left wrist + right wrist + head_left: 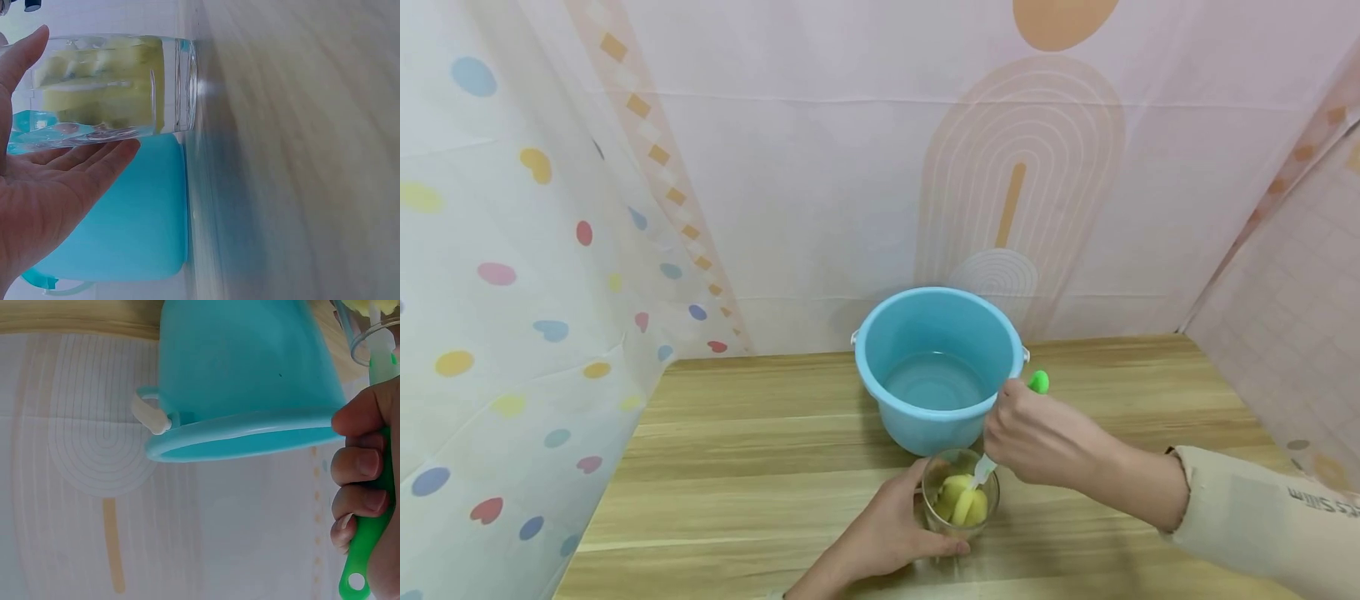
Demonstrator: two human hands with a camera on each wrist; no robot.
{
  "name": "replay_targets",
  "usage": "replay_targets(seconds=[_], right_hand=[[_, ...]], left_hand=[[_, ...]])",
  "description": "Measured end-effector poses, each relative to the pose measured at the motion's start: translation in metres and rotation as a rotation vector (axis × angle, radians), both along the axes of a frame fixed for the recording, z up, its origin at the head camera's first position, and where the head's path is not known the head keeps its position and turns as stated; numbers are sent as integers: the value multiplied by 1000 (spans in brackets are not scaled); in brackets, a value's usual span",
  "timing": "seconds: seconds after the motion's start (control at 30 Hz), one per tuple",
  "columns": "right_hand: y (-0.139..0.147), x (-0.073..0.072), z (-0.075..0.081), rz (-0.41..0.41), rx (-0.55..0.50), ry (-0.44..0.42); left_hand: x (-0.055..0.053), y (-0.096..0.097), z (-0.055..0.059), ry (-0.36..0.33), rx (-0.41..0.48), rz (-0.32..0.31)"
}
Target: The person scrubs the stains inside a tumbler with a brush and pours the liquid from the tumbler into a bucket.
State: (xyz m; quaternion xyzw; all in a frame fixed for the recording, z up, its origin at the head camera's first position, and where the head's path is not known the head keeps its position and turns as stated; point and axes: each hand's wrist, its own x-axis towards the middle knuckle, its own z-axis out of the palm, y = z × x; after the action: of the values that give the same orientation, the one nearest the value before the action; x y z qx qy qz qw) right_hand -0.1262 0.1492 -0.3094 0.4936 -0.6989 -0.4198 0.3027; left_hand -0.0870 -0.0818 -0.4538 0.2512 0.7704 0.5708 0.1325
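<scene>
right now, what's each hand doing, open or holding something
Left hand: holding the glass by its side.
Right hand: closed round the brush by its green handle.

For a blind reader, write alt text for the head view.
A right hand holds a yellow-headed brush inside a clear glass, which the left hand grips. Behind the glass, a blue bucket stands on a wooden table before patterned fabric.

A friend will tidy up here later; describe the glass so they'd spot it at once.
On the wooden table, find the blue bucket. Just on its near side, the left hand holds the glass. Unlike the opaque bucket, it is see-through, with a yellow sponge inside.
</scene>
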Motion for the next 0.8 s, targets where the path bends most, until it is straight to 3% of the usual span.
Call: replay_targets(seconds=[0.2, 0.5, 0.8], right_hand=[[0, 4, 6, 24, -35, -20], [-14, 7, 16, 72, -10, 26], [-27, -3, 18, 64, 7, -4]], left_hand=[[0, 0, -1, -2, -33, 18], [-1, 0, 0, -7, -26, 14], [-2, -2, 1, -14, -29, -2]])
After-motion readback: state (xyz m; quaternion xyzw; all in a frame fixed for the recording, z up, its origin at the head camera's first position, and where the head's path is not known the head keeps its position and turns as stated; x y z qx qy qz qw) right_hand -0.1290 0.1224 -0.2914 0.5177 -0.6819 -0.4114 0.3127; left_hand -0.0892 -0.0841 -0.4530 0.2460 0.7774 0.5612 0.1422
